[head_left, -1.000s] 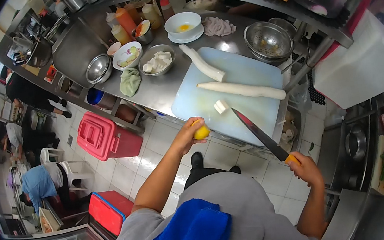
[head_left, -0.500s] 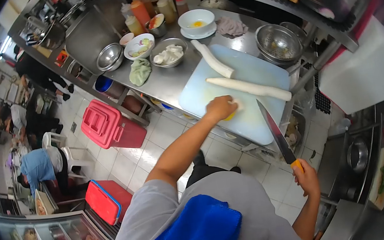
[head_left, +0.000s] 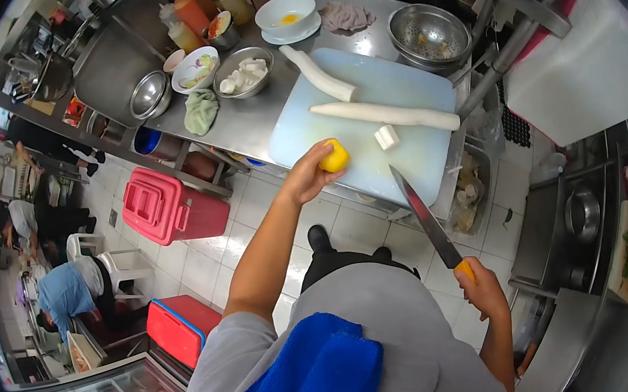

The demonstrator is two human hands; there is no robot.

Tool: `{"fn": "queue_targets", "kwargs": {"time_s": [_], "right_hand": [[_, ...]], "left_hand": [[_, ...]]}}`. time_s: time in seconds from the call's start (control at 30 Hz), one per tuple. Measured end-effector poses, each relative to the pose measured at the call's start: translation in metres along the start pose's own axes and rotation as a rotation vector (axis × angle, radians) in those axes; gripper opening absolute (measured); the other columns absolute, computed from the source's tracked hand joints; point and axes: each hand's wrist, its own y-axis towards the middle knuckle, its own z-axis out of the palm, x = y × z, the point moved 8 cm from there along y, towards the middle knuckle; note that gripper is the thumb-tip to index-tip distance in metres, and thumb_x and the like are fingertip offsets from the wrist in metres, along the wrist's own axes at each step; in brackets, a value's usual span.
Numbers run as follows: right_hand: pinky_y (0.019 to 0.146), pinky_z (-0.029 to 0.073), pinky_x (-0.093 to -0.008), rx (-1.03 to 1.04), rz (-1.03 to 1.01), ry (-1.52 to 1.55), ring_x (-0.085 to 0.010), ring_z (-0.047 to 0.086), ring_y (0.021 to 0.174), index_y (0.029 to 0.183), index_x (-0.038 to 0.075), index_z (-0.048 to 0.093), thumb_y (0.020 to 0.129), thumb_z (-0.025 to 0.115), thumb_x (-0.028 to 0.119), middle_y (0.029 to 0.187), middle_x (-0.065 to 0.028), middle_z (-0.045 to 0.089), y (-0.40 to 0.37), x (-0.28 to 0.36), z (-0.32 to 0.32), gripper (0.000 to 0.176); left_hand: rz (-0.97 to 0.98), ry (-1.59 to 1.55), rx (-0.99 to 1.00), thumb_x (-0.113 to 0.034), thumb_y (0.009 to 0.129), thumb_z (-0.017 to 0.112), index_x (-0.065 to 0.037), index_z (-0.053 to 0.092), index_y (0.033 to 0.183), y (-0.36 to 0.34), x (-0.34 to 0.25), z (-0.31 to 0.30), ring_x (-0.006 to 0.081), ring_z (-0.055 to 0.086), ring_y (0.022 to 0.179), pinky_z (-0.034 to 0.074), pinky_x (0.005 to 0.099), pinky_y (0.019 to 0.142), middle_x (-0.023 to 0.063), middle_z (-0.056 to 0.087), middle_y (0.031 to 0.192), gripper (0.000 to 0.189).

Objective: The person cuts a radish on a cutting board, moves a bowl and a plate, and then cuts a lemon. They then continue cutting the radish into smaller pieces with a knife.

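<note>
My left hand (head_left: 309,173) is closed round a yellow lemon-like piece (head_left: 335,155) at the near left edge of the pale blue cutting board (head_left: 414,171). In my right hand (head_left: 485,288) is the orange handle of a large knife (head_left: 430,220), its blade tip over the board's near part. A short white chunk (head_left: 386,136) lies on the board. Behind it stretches a long peeled white root (head_left: 386,113), and a second white root (head_left: 318,75) lies farther back, slanting over the board's far left edge.
Left of the board stand a steel bowl of white pieces (head_left: 244,74), a green cloth (head_left: 201,112) and a white bowl with yolk (head_left: 287,18). Steel colanders (head_left: 430,34) sit behind right. A shelf post (head_left: 506,59) rises at the right. Other people are far left.
My left hand has lifted and moved left with the yellow piece, uncovering the white chunk. The knife is still in my right hand. The whole view has shifted a little.
</note>
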Motion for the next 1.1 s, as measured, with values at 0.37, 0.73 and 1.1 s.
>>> {"fn": "queue_targets", "kwargs": {"time_s": [0.37, 0.73, 1.1], "right_hand": [[0.064, 0.049, -0.0487, -0.136, -0.368, -0.204, -0.0418, 0.063, 0.072, 0.102, 0.005, 0.049, 0.091, 0.059, 0.027, 0.078, -0.0197, 0.065, 0.021, 0.097, 0.028, 0.027], [0.051, 0.052, -0.0431, -0.237, -0.494, -0.352, -0.0339, 0.064, 0.061, 0.104, 0.007, 0.047, 0.089, 0.063, 0.025, 0.082, -0.0126, 0.064, 0.021, 0.126, 0.044, 0.028], [0.045, 0.051, -0.0369, -0.249, -0.469, -0.429, -0.0258, 0.064, 0.058, 0.109, 0.006, 0.049, 0.089, 0.064, 0.023, 0.077, -0.0086, 0.056, 0.010, 0.136, 0.050, 0.030]], "left_hand": [[0.927, 1.419, -0.179, -0.008, 0.081, 0.070, -0.006, 0.047, 0.125, -0.039, -0.040, 0.017, 0.0278, 0.051, 0.114, 0.048, 0.0375, 0.088, 0.0139, 0.043, 0.134, 0.050], [0.819, 1.340, -0.130, -0.007, 0.082, 0.070, -0.005, 0.052, 0.117, -0.037, -0.034, 0.010, 0.0354, 0.049, 0.115, 0.046, 0.0398, 0.092, 0.0190, 0.045, 0.125, 0.039], [0.751, 1.319, -0.132, -0.006, 0.080, 0.072, -0.007, 0.056, 0.112, -0.032, -0.038, 0.011, 0.0328, 0.052, 0.108, 0.047, 0.0384, 0.088, 0.0165, 0.046, 0.118, 0.036]]}}
